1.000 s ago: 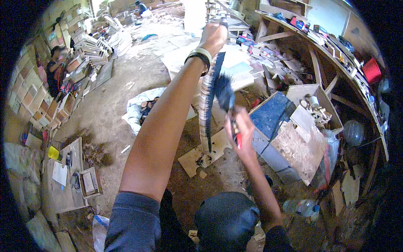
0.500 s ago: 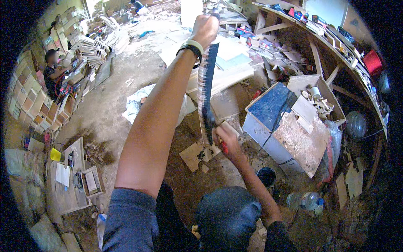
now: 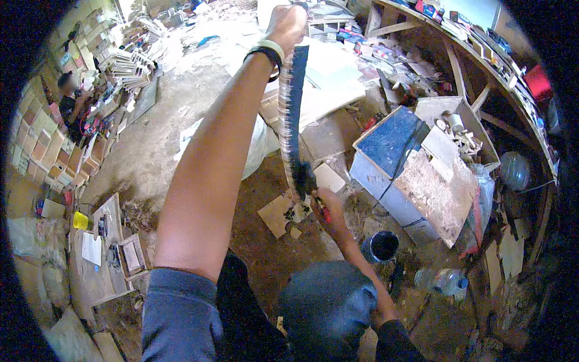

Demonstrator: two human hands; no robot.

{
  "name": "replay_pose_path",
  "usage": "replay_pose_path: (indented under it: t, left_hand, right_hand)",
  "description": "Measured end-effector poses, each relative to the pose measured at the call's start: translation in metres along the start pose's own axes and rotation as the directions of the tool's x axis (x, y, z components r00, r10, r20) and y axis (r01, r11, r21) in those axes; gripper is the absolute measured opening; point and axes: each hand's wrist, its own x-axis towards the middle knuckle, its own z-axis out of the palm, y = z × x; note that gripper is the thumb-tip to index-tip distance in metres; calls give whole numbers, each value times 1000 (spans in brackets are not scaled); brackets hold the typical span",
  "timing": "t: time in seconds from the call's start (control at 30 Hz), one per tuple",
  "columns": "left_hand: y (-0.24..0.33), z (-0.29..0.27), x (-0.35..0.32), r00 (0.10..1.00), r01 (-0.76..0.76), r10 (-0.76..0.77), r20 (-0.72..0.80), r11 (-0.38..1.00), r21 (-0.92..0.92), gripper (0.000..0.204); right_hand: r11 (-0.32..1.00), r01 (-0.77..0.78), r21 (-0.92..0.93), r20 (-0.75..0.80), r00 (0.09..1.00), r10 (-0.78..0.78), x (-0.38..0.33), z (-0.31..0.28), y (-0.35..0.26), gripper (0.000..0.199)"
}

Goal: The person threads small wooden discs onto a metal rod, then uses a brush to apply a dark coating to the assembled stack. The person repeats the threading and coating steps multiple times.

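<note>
My left hand (image 3: 288, 25), raised high, is closed around the top of a long narrow strip (image 3: 294, 99). The strip stands nearly upright, its front face black and its left edge pale with dark streaks. Close to the strip's lower end, my right hand (image 3: 330, 212) grips a paintbrush (image 3: 307, 180) with a red handle. The dark bristles meet the black face there, though the exact contact is hard to make out. Under the strip's foot lies a flat pale board (image 3: 274, 216) with black smears. A dark round container (image 3: 383, 246) stands right of my right forearm.
A blue-and-white box (image 3: 386, 145) topped with a worn board stands to the right, beside an open box (image 3: 452, 111) of scraps. Clear plastic bottles (image 3: 443, 280) lie lower right. A low wooden table (image 3: 99, 280) is at left. Another person (image 3: 71, 105) sits far left. A workbench (image 3: 458, 36) runs along the right.
In the picture, my left hand and the strip's top sit higher and slightly left. My right hand and brush are a little lower and to the right. The whole view has shifted slightly.
</note>
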Motion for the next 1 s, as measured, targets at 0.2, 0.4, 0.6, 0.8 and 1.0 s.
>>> replay_pose_path:
  t: [0.2,0.4,0.6,0.8,1.0]
  left_hand:
    - [-24,-17,13,938,-262,314,148,920,-290,22]
    - [-9,-53,-1,872,107,187,453,830,-547,18]
    - [23,-66,-41,965,31,74,254,922,-386,24]
    - [25,-78,-43,960,78,41,276,909,-409,24]
    - [21,-86,-40,917,139,73,392,863,-485,39]
  right_hand:
    - [927,-338,160,177,934,309,-32,7,5,17]
    - [701,-608,371,-144,709,691,-79,29,38,20]
    - [797,-557,234,-256,756,603,-74,56,29,19]
    - [758,-511,406,-205,757,620,-61,38,13,20]
    - [709,-565,421,-251,678,690,-72,29,36,21]
